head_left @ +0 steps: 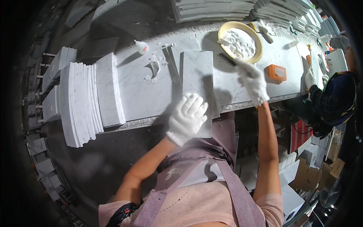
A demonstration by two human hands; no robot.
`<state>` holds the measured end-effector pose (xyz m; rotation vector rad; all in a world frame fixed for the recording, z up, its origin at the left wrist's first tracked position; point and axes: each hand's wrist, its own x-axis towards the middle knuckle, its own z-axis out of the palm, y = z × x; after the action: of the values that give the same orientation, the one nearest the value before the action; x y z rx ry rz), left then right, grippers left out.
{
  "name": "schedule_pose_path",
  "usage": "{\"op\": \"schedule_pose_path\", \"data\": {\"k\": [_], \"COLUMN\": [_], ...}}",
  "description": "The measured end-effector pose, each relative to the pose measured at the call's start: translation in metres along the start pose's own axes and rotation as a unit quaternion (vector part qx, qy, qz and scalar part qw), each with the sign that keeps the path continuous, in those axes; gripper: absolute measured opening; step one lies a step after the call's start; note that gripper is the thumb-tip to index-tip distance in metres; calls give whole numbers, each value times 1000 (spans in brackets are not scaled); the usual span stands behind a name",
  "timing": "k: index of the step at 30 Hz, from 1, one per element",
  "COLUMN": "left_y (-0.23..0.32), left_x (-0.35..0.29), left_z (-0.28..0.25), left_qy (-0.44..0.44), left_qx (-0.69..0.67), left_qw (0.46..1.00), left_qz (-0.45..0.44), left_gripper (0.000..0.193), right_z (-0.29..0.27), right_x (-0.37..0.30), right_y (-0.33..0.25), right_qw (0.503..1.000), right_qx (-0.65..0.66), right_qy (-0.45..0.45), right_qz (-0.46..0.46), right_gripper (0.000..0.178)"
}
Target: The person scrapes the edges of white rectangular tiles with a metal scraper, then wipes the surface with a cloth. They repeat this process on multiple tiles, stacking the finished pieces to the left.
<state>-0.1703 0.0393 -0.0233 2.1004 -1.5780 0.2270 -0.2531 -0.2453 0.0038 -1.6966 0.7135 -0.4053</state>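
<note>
My left hand (188, 117), in a white knit glove, lies flat with its fingers stretched out on a long pale grey marble tile (198, 72). The near end of this tile juts past the table's front edge toward my apron. Beneath it, another slab (174, 60) shows at a slant. My right hand (253, 81), gloved likewise, is over the table at the near rim of a cream-coloured bowl (258, 56). White powder or paste (240, 43) fills much of the bowl, and a small flat piece rests at its left rim. Motion smears the right fingers, so their grip is unclear.
A white squeeze bottle (141, 47) and broken white bits (155, 69) lie on the marble-topped table (140, 96). An orange block (277, 72) sits right of my right hand. Stacked tiles (81, 102) stand at left, more (215, 9) behind. A dark bundle (334, 98) is at right.
</note>
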Motion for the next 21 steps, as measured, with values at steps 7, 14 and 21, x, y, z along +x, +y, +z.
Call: {"op": "schedule_pose_path", "data": {"k": [7, 14, 21], "left_y": [-13, -91, -148], "left_x": [0, 16, 30], "left_z": [-3, -26, -19], "left_qy": [13, 96, -16], "left_qx": [-19, 85, 177], "left_qw": [999, 960, 935], "left_qz": [-39, -247, -308], "left_gripper": [38, 47, 33], "right_z": [-51, -28, -40], "right_x": [48, 58, -10], "right_y": [11, 15, 3], "right_qw": [923, 862, 886], "right_qx": [-319, -449, -354], "right_qy": [168, 160, 201], "right_qz": [-136, -174, -221], "right_gripper": [28, 20, 37]}}
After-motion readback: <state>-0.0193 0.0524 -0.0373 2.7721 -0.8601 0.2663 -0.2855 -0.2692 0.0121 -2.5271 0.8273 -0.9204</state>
